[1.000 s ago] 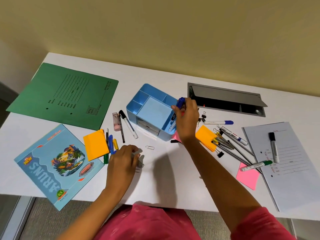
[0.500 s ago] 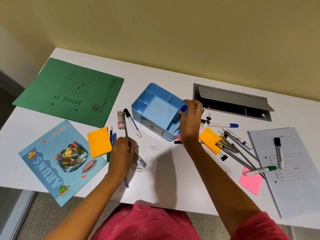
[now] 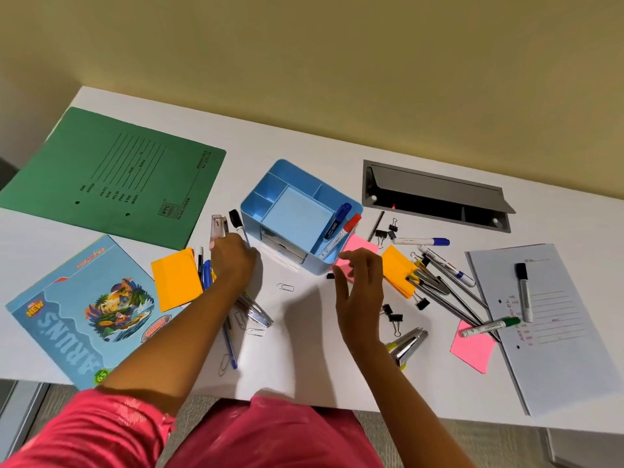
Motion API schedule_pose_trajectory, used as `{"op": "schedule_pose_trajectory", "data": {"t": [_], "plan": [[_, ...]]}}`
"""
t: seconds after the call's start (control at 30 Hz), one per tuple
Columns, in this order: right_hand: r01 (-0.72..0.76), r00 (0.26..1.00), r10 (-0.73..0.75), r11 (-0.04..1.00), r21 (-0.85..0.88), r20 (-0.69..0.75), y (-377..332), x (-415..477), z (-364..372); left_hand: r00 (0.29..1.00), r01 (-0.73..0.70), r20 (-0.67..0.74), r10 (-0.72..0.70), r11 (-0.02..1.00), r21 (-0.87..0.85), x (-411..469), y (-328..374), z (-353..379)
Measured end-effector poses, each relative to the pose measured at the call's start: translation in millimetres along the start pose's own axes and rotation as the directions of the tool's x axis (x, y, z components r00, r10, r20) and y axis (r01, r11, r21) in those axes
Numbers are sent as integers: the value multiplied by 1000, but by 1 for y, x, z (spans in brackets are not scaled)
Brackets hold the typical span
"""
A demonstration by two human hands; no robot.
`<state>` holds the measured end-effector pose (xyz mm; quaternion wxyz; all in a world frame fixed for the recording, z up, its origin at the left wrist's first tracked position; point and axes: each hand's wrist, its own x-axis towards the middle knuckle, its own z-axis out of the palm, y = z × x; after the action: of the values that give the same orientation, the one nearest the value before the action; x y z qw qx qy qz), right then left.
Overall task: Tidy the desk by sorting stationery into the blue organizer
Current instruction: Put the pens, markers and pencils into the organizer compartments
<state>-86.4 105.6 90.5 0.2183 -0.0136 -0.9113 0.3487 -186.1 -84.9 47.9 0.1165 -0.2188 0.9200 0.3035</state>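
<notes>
We take the blue organizer [image 3: 300, 214] as our mark; it stands upright near the middle of the white desk [image 3: 304, 140]. In its right-hand compartment a blue-capped marker [image 3: 338, 220] and a red-capped marker [image 3: 349, 226] lean side by side, caps up.

The left hand [image 3: 233, 261] lies just left of the organizer's front left corner, back turned up to us. Its fingers reach toward a black-capped marker [image 3: 235, 220] lying against the organizer's left wall. They are hidden under the hand, so we cannot tell whether they grip anything.

The right hand [image 3: 358, 282] hovers just off the organizer's front right corner, fingers spread loose and holding nothing. It is over a pink sticky note [image 3: 361, 245] that touches that corner. The organizer therefore sits between the two hands and a little beyond them.

In front of the organizer, between the hands, lies a paper clip [image 3: 285, 287]. Right of the organizer, past the right hand, we see an orange sticky pad [image 3: 396, 270] under a heap of pens [image 3: 445, 292]. Well left of the organizer lies a green folder [image 3: 118, 177].
</notes>
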Motion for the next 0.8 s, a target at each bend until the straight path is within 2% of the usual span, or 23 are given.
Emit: {"op": "schedule_pose_trajectory", "data": {"t": [0.13, 0.23, 0.3, 0.37, 0.47, 0.57, 0.7, 0.8], "plan": [[-54, 998, 54, 998, -25, 22, -2, -9, -2, 999, 41, 22, -41, 999, -3, -11, -1, -14], [-73, 997, 72, 997, 15, 16, -11, -8, -4, 1000, 8, 2, -8, 1000, -27, -29, -9, -31], [-97, 995, 96, 991, 87, 22, -19, -6, -5, 992, -107, -62, 106, 994, -18, -50, -13, -41], [-165, 985, 151, 964, 207, 79, -29, -2, -4, 951, -282, -127, 280, 959, 2, -72, -14, -48], [-223, 968, 163, 909, 352, 192, -44, 4, -1, 869, -488, -102, 483, 873, -19, -98, -12, -48], [-245, 955, 154, 892, 381, 253, -55, 11, 3, 795, -605, -75, 602, 795, -34, -113, -7, -36], [-145, 982, 93, 928, 344, 164, -58, 25, 1, 796, -605, -72, 601, 791, -87, -113, 4, -26], [-97, 995, 94, 939, 330, 26, -52, 39, -6, 797, -603, -90, 597, 794, -79, -108, 12, -24]]}}
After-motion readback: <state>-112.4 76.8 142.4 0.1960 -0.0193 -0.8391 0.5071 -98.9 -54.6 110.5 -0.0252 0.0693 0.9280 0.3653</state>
